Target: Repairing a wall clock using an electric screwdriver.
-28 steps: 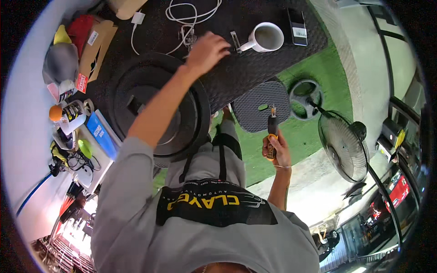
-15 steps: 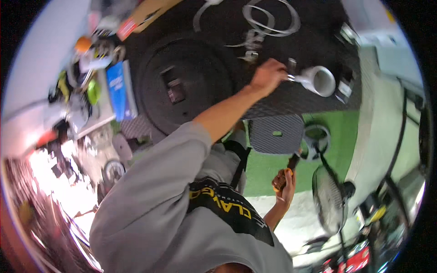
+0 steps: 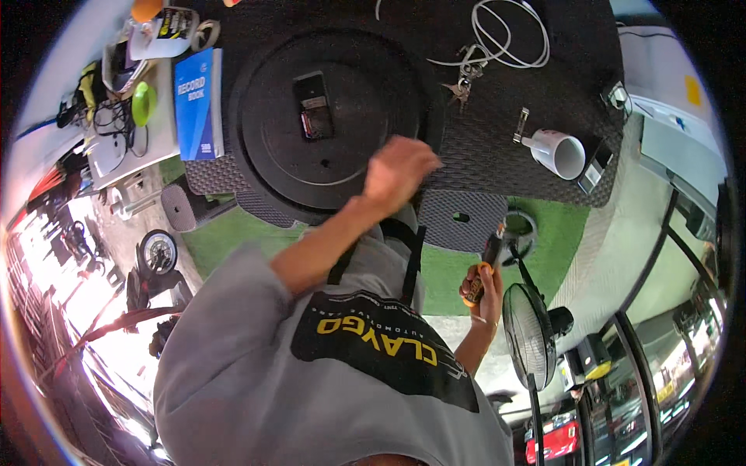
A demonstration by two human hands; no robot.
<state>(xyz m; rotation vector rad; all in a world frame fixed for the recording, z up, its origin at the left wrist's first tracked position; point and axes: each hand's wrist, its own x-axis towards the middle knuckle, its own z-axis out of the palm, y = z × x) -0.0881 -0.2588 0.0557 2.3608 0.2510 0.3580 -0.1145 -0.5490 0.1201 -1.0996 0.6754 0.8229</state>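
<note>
My left hand (image 3: 400, 175) is smeared by motion above the near edge of the dark table (image 3: 482, 167), beside a large black round disc (image 3: 264, 147). Its fingers are too blurred to read. On the disc lie small black rectangular objects (image 3: 315, 109). Off the table's near side, my right hand (image 3: 486, 295) is closed round an orange-and-black handled tool (image 3: 492, 252) that points up toward a padded seat; its exact kind is unclear. Right of my left hand, a white mug (image 3: 556, 153) lies or leans with its mouth showing, beside a small metal piece (image 3: 521, 124).
Keys (image 3: 464, 81) and a coiled white cable (image 3: 536, 54) lie at the back of the table. At the left is a blue book (image 3: 194, 101). A grey padded stool (image 3: 464, 221) stands below the table edge. A standing fan (image 3: 528, 334) is close to my right hand.
My left hand has drawn back from beside the mug, moving left and nearer to me. My right hand keeps its grip on the tool. The view has shifted slightly.
</note>
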